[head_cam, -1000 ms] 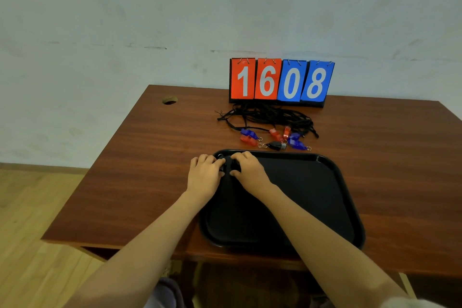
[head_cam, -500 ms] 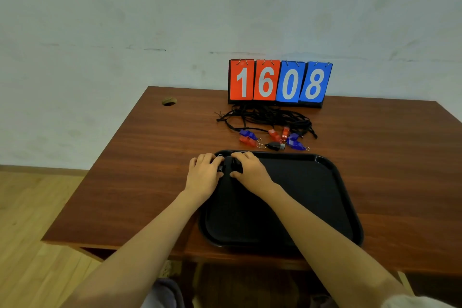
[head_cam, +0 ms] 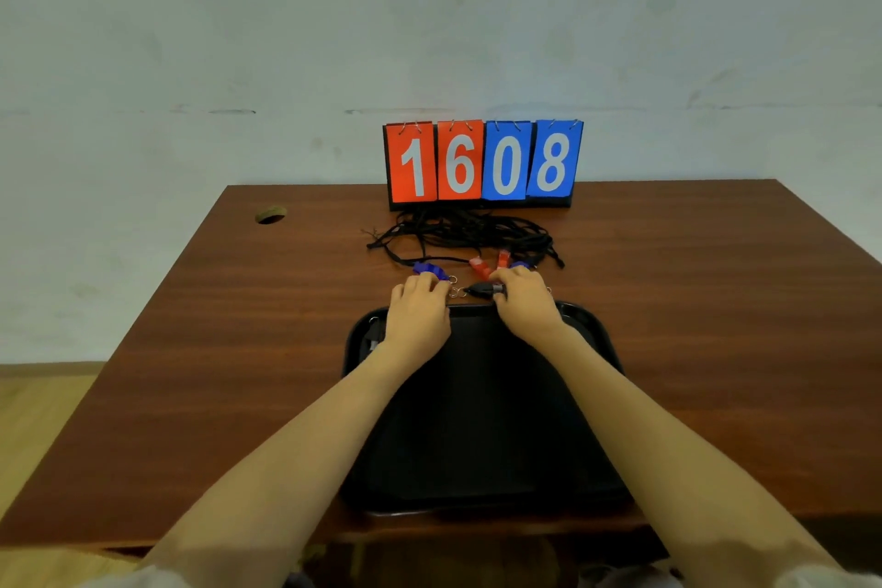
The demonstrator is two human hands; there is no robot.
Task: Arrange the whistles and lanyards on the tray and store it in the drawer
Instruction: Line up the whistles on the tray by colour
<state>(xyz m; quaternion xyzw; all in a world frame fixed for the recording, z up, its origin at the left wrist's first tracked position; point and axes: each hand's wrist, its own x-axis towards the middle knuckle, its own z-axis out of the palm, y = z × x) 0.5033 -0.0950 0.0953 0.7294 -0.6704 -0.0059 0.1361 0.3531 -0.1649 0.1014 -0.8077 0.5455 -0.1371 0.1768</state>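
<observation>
Wall: pale and scuffed (head_cam: 238, 38), it fills the upper half of the view behind the desk.
Floor: light wood (head_cam: 33, 420), seen to the left.
Surface: brown wood grain (head_cam: 191, 372), with a round hole (head_cam: 270, 215) near its far left corner.
Score cards: two red and two blue cards (head_cam: 482, 162) stand at the middle of the far edge and show 1608.
Lanyards: black cords (head_cam: 467, 232) lie in a loose tangle just in front of the cards, well outside the tray.
Whistles: all lie on the surface between the cords and the far rim of the tray. One blue whistle (head_cam: 429, 269) is at the left, two red whistles (head_cam: 479, 265) are in the middle, and a second blue whistle (head_cam: 521, 264) shows only a little above the right fingers. One black whistle (head_cam: 482, 289) lies nearest to the rim, with small metal rings at its left end.
Tray: black, with a raised rim (head_cam: 596, 329), at the middle of the near edge. Both forearms cross over it.
Left hand: palm down (head_cam: 417, 315) over the far rim, fingers bent onto the surface just beside the blue whistle. I cannot tell if it grips something.
Right hand: palm down (head_cam: 525, 306) at the far rim, with thumb and forefinger pinching the right end of the black whistle.
</observation>
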